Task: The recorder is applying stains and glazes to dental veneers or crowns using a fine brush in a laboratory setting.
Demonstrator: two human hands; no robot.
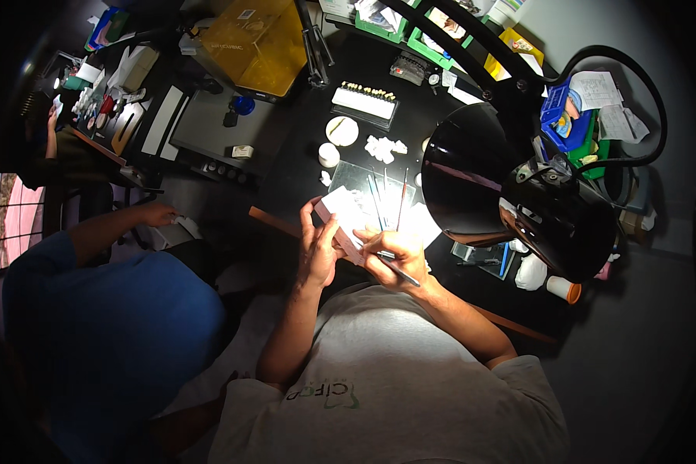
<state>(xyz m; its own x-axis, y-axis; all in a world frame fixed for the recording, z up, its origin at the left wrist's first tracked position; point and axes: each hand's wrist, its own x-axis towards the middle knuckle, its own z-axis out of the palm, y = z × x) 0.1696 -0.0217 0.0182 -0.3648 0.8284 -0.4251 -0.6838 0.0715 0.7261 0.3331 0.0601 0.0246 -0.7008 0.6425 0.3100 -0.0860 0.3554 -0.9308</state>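
My left hand [317,251] is closed around a pale pinkish-white block [342,207], tilted under bright light. Close beside it, my right hand [398,259] grips a slim pen-like tool [400,272] whose dark end sticks out past the fingers toward me. Its working tip is lost in the glare, so I cannot tell whether it touches the block. Just beyond my hands, several thin brushes [403,197] rest by a glass plate [348,176]. Behind these are a crumpled white tissue [384,148], a round white dish [342,131] and a small white jar [329,155].
A big black lamp [479,174] hangs low on my right. Farther back stand a rack of small tooth-coloured tabs [363,104], a yellow see-through case [251,46] and a blue bin [561,116]. An orange-ended cup [563,289] lies right. A co-worker in blue [124,325] is at my left.
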